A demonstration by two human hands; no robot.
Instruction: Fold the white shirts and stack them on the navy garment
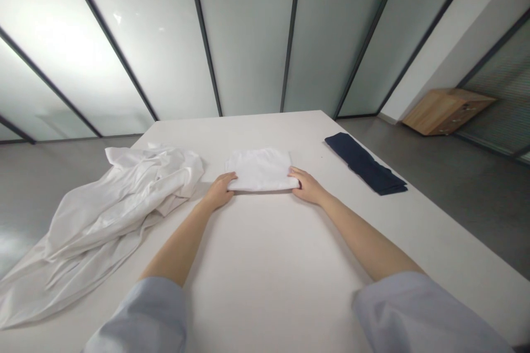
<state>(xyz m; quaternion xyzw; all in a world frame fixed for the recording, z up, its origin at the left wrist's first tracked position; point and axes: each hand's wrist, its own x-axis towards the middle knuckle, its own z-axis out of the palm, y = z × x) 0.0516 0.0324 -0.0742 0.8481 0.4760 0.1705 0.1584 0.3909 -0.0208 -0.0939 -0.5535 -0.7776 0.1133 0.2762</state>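
A white cloth folded into a flat rectangle (260, 169) lies in the middle of the white table (265, 264). My left hand (221, 190) grips its near left corner, thumb on top and fingers tucked at the edge. At the near right corner, my right hand (306, 184) pinches the folded cloth the same way. The fingertips under the cloth are hidden. A thin shadow shows under the near edge; I cannot tell whether that edge is lifted.
A crumpled heap of white fabric (120, 215) covers the table's left side and hangs over its edge. Folded navy cloth (364, 162) lies near the right edge. Beyond the table stand frosted glass panels (248, 32) and a wooden cabinet (447, 110) on the floor.
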